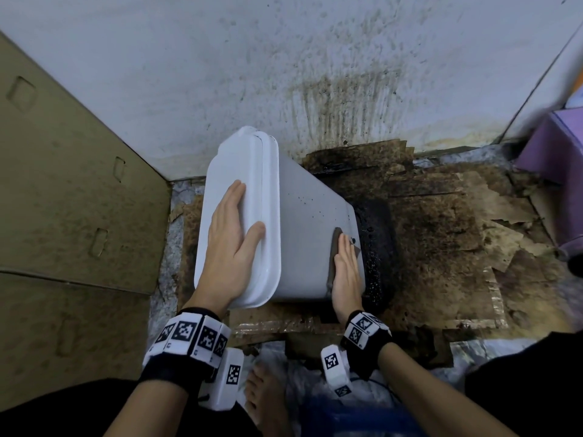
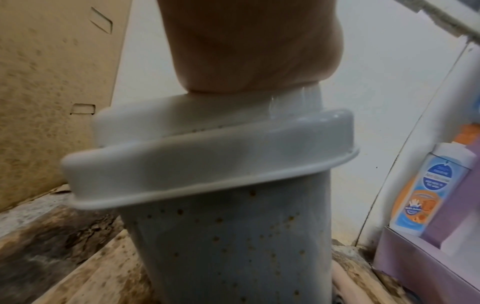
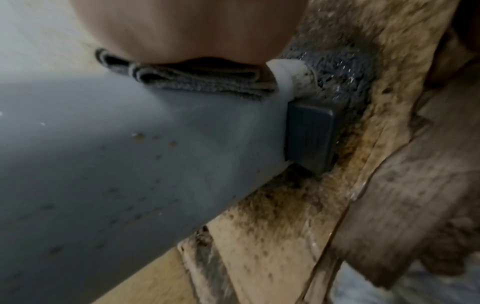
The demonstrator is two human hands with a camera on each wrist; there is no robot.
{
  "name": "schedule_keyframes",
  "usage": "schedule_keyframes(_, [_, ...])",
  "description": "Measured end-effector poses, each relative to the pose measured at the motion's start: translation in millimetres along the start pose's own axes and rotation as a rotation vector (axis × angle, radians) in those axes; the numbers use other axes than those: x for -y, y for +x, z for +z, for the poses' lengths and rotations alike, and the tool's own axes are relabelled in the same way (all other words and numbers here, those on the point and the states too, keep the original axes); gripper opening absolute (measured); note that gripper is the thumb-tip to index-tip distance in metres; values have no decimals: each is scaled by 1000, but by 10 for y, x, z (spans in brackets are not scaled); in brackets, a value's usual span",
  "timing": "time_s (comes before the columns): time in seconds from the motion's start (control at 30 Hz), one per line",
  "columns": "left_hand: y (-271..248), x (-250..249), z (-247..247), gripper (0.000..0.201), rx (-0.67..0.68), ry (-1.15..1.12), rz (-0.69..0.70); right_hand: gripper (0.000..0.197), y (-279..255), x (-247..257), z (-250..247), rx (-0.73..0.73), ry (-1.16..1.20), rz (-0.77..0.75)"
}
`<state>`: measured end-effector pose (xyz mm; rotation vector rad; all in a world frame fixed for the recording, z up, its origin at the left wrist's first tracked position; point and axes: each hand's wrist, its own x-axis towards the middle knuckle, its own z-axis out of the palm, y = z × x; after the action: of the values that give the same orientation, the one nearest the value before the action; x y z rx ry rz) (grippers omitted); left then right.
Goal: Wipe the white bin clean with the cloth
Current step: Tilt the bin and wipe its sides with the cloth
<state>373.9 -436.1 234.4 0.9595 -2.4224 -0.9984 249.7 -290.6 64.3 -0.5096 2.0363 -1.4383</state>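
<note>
Stained, soggy cardboard (image 1: 435, 222) covered the floor under me, dark and wet-looking around the bin's base. Nearest the head camera: my bare foot (image 1: 262, 392) on crumpled plastic sheeting, and both wrists with marker bands.

My left hand (image 1: 232, 234) lay flat on the lid (image 1: 239, 171) of the white bin (image 1: 309, 222), fingers (image 1: 235, 197) straight and together, thumb spread toward the lid's rim. No grip, just palm pressure. The left wrist view showed the palm (image 2: 249, 47) sitting on the raised lid top, with brown specks down the bin wall below.

My right hand (image 1: 345, 269) was pressed flat against the bin's side wall near its base, fingers extended, with the grey cloth (image 1: 334, 247) sandwiched between palm and wall. The right wrist view showed the cloth (image 3: 197, 80) folded in layers under the heel of my hand, and a dark pedal (image 3: 309, 133) at the bin's bottom edge just beyond it.

The bin stood on the cardboard, close to the wall, its side carrying a few dark spots.

Further out: a cardboard panel (image 1: 69, 190) standing on the left, a white wall (image 1: 284, 58) behind with a brown splatter streak, and a purple box (image 1: 552, 152) to the right. The left wrist view showed a bottle (image 2: 428, 191) with a blue and orange label in that box.
</note>
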Motion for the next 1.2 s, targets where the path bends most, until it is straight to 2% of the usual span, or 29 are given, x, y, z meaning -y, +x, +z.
schedule_keyframes(0.13, [3, -31, 22, 68, 0, 16, 15, 55, -133, 351, 108, -13, 95, -5])
schedule_keyframes(0.23, [13, -29, 49, 70, -6, 34, 35, 54, -257, 760, 226, 17, 126, -110])
schedule_keyframes(0.33, [10, 5, 45, 74, 5, 66, 68, 50, -272, 1079, 283, 106, 140, -193])
schedule_keyframes(0.47, [-12, 36, 1, 78, 35, 93, 92, 51, 0, 1225, 184, 249, 148, -227])
schedule_keyframes(0.6, [-9, 35, -17, 81, 40, 98, 91, 54, 392, 1274, 102, 394, 10, -309])
schedule_keyframes(0.77, [-23, 81, -29, 79, 36, 78, 97, 57, 582, 1102, 19, 416, -254, -472])
schedule_keyframes(0.93, [-24, 141, -60, 79, 19, 52, 87, 55, 673, 778, 10, 355, -260, -391])
schedule_keyframes(1.07, [-27, 202, -102, 79, 26, 5, 68, 54, 879, 429, -112, 338, -350, -334])
schedule_keyframes(1.2, [-27, 195, -114, 79, 30, -6, 62, 54, 1018, 185, -268, 341, -369, -172])
